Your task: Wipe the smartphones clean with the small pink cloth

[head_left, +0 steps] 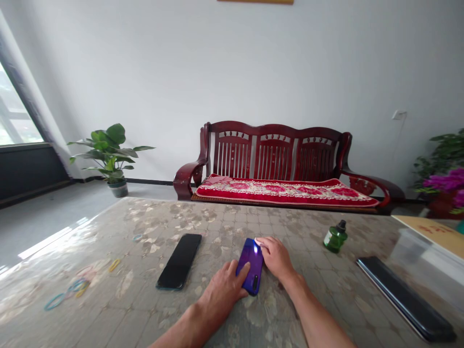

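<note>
A shiny blue-purple smartphone (250, 266) is on the patterned tablecloth in front of me, its back and camera strip facing up. My left hand (226, 282) grips its lower left side, the thumb lying across the back. At its upper right corner, my right hand (274, 256) has its fingers closed on the edge. Both palms are turned away, so the fingertips under the phone are hidden. To the left lies a second smartphone (179, 262), black screen up, touched by neither hand.
A green bottle (335, 237) with a black cap stands right of my hands. Beyond it are a long black case (406, 297) and a clear plastic box (424, 261). Coloured hair ties (67, 295) lie at the left. A wooden bench (273, 159) stands behind the table (141, 309).
</note>
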A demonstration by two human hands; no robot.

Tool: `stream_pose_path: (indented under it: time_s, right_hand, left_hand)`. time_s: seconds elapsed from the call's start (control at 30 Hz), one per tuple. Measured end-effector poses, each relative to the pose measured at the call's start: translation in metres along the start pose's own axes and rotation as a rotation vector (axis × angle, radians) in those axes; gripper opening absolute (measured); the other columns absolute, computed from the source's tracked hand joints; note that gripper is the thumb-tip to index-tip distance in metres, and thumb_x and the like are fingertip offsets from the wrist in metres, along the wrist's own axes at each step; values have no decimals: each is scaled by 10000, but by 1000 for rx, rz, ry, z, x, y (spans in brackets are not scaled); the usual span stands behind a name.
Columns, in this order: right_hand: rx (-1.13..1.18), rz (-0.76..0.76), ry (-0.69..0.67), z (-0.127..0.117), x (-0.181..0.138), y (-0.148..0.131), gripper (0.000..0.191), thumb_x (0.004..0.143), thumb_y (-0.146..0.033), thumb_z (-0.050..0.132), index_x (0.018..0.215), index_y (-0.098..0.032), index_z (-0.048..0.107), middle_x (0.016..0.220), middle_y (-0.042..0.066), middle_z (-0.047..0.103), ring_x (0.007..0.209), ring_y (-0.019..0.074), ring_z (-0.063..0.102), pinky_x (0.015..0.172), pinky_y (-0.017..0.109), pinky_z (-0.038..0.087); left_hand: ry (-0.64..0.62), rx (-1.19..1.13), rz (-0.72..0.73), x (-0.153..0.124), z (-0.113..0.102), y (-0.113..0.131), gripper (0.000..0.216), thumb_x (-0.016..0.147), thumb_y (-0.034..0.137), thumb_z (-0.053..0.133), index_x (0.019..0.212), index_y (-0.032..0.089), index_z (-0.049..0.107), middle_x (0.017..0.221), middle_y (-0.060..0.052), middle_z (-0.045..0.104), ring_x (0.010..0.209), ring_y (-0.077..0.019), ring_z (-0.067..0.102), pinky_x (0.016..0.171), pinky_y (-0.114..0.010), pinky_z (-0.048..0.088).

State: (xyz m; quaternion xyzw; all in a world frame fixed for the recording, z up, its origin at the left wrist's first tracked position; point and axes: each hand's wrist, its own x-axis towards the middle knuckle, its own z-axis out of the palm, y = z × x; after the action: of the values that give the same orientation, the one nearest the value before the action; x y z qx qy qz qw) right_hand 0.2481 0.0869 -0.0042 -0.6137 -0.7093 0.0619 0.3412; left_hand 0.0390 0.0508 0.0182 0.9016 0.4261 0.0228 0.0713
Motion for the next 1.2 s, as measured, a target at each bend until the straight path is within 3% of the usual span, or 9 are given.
stream_pose_path:
  time_s: [0.2,0.47,0.6,0.77,0.93,1.1,1.2]
  right_hand:
    - [24,-27,-9,1,1,0,371,857,-117,448,1084,-226,720,1067,48,711,1024,194,608,930,312,440]
    - [28,-48,-65,0,4,-1,383,844,-97,443,1080,-219,718,1090,46,708,1048,195,595,946,315,431]
    - [49,-80,-98,-4,4,-4,383,849,-99,439,1083,-221,718,1092,46,709,1050,195,592,951,324,431]
    - [90,-109,-144,-8,3,-1,349,859,-139,470,1092,-228,714,1091,46,704,1052,203,593,966,348,429]
    - [183,-75,-79,-14,-6,2,280,911,-203,478,1069,-227,707,1087,62,665,1014,196,609,910,319,468]
    - [-49,-262,-149,-28,-28,-15,281,937,-117,432,987,-224,687,939,50,633,933,195,573,851,311,458]
    - [-196,-376,-235,-35,-38,-25,360,916,-48,401,1083,-229,663,939,54,624,919,205,546,827,315,450]
  left_hand:
    - [41,27,15,1,9,4,681,821,307,747,1424,204,448,1210,-149,595,1060,-310,594,911,-438,525]
    - [107,16,33,-2,26,16,474,895,290,656,1334,191,507,1146,-124,599,1031,-273,584,903,-410,509]
    - [83,-22,32,-6,21,24,429,881,300,679,1276,193,549,1145,-122,602,1035,-283,583,897,-418,513]
    - [64,-51,22,-10,11,30,528,809,366,760,1266,188,563,1158,-126,603,1039,-301,583,897,-427,521]
    - [103,-83,8,-15,7,28,591,780,396,781,1292,212,550,1196,-114,596,1061,-314,567,922,-460,507]
    - [125,-106,-5,-16,8,27,540,818,387,737,1299,236,545,1383,-117,506,1193,-329,510,1030,-487,427]
    - [124,-120,18,-16,9,25,539,828,381,725,1309,228,537,1421,-119,485,1235,-323,491,1062,-466,399]
